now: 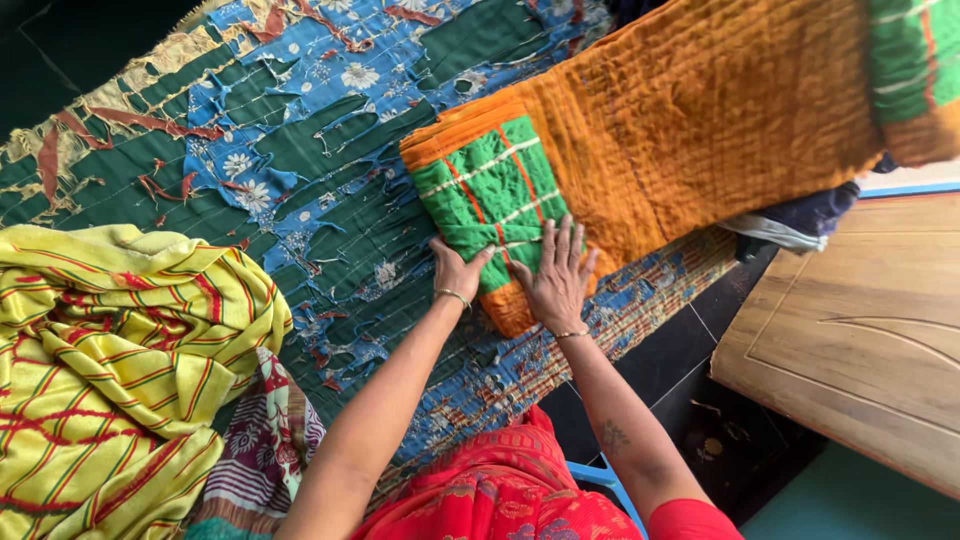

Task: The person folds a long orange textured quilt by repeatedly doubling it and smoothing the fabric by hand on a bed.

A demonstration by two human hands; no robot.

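Centre frame: left hand and right hand, fingers spread flat and gripping nothing, press the near-finished green-and-orange quilt roll on a worn green-blue quilt; its orange length, upper right, remains unrolled; yellow striped cloth lower left.

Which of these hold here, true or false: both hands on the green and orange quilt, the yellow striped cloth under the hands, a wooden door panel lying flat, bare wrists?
1. Both hands rest on the folded green and orange quilt: true; left hand, right hand.
2. The yellow striped cloth lies under the hands: false; it is bunched apart, on the left.
3. A wooden door panel lies flat on the right: true.
4. The wrists are bare: false; each wears a thin bangle.
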